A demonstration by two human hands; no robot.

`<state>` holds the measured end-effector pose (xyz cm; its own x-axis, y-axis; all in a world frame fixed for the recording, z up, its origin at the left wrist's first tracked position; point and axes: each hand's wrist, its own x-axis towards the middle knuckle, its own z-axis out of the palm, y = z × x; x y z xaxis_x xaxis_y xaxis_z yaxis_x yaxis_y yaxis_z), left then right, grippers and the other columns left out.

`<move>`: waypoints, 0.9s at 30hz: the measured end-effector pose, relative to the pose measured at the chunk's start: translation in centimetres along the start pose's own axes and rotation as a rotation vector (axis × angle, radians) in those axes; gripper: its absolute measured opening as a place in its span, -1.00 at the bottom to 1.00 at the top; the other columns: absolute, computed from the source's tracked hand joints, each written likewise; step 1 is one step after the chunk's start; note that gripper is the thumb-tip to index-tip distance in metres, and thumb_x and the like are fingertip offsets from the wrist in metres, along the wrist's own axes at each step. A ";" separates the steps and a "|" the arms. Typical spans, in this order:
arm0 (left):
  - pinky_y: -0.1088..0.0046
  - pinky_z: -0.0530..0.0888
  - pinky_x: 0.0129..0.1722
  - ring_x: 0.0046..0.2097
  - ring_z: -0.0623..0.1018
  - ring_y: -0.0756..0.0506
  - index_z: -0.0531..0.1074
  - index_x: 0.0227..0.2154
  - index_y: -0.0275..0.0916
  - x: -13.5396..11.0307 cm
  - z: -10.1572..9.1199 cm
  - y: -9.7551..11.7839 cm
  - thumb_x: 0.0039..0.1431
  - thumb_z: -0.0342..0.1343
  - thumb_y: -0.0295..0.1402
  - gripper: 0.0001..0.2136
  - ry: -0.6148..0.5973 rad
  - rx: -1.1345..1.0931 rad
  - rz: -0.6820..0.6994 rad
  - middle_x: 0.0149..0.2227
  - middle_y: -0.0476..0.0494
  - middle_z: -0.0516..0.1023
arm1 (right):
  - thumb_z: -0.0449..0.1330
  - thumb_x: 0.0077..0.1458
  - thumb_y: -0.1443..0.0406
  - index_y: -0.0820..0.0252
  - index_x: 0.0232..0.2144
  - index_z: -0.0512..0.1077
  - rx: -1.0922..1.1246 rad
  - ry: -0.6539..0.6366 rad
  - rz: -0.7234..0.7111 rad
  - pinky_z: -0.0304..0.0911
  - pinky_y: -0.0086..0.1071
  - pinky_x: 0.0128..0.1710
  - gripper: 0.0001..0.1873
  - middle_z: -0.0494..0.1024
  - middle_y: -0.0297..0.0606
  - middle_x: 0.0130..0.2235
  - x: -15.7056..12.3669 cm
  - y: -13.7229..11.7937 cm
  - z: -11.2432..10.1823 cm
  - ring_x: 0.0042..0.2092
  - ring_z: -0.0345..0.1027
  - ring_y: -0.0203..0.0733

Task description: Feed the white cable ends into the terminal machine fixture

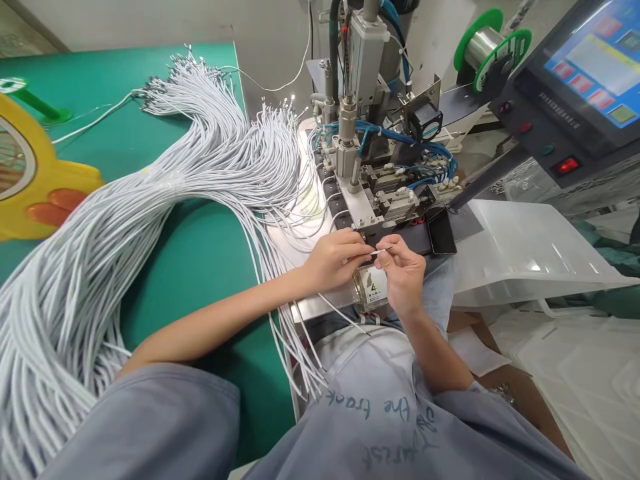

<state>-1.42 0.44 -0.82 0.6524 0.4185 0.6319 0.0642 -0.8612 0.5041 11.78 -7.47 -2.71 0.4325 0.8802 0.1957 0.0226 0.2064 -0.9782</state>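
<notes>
My left hand [336, 259] and my right hand [403, 272] meet in front of a small machine [370, 173]. Both pinch the end of one thin white cable [381, 251] between thumb and fingers, just below the machine's black fixture block [400, 237]. The cable trails down over my lap. A large bundle of white cables [150, 200] sweeps across the green table [200, 260] to my left, with their bare ends fanned toward the machine.
A touch-screen control panel [585, 80] with a red switch stands at the right. A green solder spool [493, 47] sits behind the machine. A white plastic chute [525, 247] extends right. A yellow fan-like object [30, 173] lies at the far left.
</notes>
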 end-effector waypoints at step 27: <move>0.52 0.17 -0.56 -0.54 0.26 0.06 0.30 -0.60 -0.27 0.1 -0.3 0.2 0.17 -0.09 -0.55 -0.75 -0.063 0.329 0.091 -0.58 -0.01 0.30 | 0.16 0.04 0.31 0.20 -0.49 0.51 -0.405 0.000 -0.186 0.02 -0.42 -0.58 -0.84 0.24 -0.39 -0.58 -0.1 -1.4 -0.2 -0.55 0.07 -0.38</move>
<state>-1.55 0.44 -0.46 0.7113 0.3259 0.6228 0.2370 -0.9453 0.2240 11.88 -7.88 -1.42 0.3871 0.8441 0.3710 0.4516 0.1772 -0.8744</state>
